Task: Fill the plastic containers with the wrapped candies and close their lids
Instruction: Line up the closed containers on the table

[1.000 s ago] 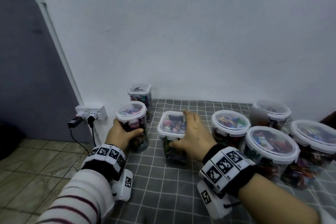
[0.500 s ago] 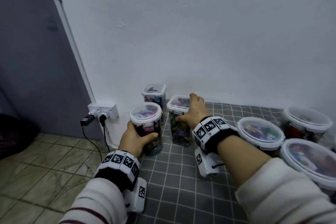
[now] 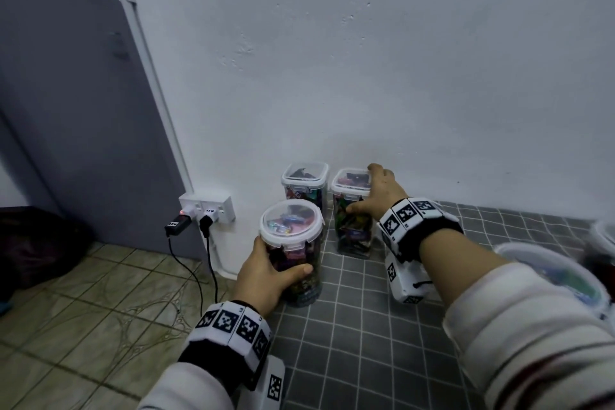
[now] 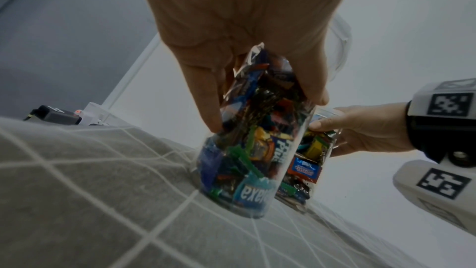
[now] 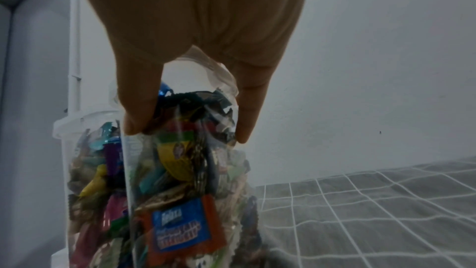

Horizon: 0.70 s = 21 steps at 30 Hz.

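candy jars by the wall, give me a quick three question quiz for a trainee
1. True or false: the round jar held by the left hand has its lid on.
2. Which jar does the right hand grip? A) the square jar nearest it B) the back square jar C) none
3. Fill in: the jars stand on a grey checked ____.

Key: 1 true; 2 A; 3 cloth
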{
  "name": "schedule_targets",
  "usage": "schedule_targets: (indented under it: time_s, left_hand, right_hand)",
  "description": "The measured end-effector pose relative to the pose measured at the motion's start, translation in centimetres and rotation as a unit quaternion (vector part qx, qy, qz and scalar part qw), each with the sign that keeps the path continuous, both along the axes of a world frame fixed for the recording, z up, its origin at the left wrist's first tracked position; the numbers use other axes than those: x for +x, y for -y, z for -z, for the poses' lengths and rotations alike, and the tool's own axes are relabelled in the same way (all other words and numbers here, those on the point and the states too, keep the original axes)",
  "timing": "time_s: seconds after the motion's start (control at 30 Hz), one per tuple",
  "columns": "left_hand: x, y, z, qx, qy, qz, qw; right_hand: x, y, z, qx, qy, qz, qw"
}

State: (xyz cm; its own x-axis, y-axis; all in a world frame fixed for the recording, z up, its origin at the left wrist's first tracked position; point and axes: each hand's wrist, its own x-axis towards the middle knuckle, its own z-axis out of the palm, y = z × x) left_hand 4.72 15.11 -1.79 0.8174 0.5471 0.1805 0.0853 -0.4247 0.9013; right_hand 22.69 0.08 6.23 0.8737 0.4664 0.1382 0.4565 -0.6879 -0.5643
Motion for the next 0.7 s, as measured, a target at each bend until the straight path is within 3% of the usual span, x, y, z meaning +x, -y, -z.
schedule_targets:
  time_s: [0.43,0.57,0.7]
  left_hand:
    - [0.1,0.2,-0.4,0.010,-0.023,-0.002,1.000]
    - [-0.1,0.5,-0.7,0.015,-0.028,-0.009,0.999]
    - [-0.2,0.7,-1.1,0.027,-0.038,-0.016,0.999]
  right_hand:
    - [1.4,-1.1,0.0,-0.001,0.002,-0.005,1.000]
    - [-0.2,0.0,-0.5,-0.032,0.037,0.018,0.999]
    - [-3.5,1.8,-1.7,-0.002,0.073,0.041,0.996]
